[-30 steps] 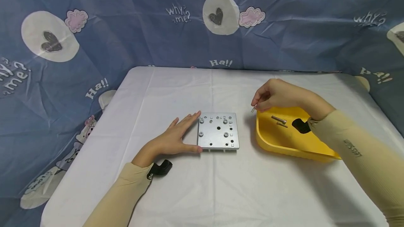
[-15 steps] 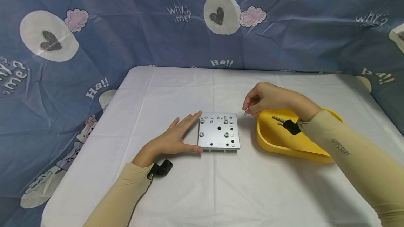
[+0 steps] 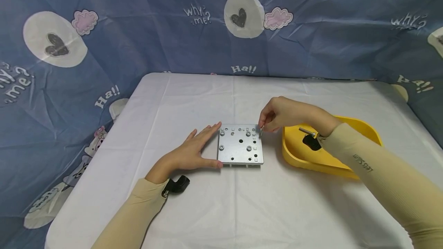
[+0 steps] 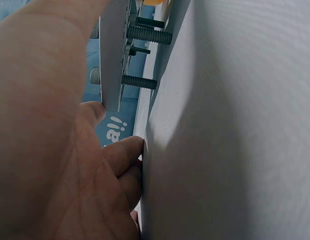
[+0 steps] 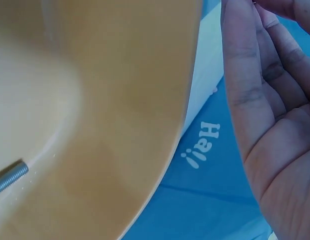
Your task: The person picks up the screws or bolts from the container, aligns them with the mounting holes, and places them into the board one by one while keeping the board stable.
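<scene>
A square silver metal plate (image 3: 235,145) with drilled holes stands raised off the white cloth. Several socket-head bolts sit in it, and their threaded shanks (image 4: 140,82) stick out underneath in the left wrist view. My left hand (image 3: 188,155) has its fingers spread, with thumb and index fingertip touching the plate's left side at the near and far corners. At the far right corner, my right hand (image 3: 278,114) pinches a small metal screw (image 3: 262,130) between thumb and fingers. The screw overlaps the plate's right edge in the head view; in the right wrist view it is hidden.
A yellow tray (image 3: 311,165) stands right of the plate, under my right forearm. Inside lies a bolt (image 3: 307,131), its threaded end (image 5: 12,176) also showing in the right wrist view. A blue printed cloth (image 3: 155,22) hangs behind the table.
My right hand has moved left and toward me from the tray's far left corner to the plate's right edge, carrying the small screw. My left hand and the plate have stayed put.
</scene>
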Motion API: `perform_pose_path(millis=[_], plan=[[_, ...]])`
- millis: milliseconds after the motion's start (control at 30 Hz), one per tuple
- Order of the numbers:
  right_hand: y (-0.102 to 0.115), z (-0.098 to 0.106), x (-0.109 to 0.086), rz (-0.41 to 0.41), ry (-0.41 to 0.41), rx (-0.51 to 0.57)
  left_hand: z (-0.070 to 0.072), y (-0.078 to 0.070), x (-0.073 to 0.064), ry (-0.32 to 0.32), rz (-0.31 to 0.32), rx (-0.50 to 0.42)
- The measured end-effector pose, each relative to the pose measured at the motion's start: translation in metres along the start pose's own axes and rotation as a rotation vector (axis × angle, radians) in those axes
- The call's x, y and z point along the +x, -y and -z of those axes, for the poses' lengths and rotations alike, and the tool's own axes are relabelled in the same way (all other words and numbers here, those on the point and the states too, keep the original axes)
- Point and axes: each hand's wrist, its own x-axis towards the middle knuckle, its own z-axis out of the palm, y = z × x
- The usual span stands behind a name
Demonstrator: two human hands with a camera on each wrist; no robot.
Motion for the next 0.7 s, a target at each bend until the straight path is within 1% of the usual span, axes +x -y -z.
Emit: perform_pose_path(millis=[267, 700], plan=[[0.001, -0.004, 0.005, 0.027, 0.026, -0.038, 0.002, -0.002, -0.002, -0.005, -0.014, 0.006], [0.0, -0.012, 0.013, 0.025, 0.054, -0.019, 0.001, -0.002, -0.001, 0.005, 0.005, 0.004]])
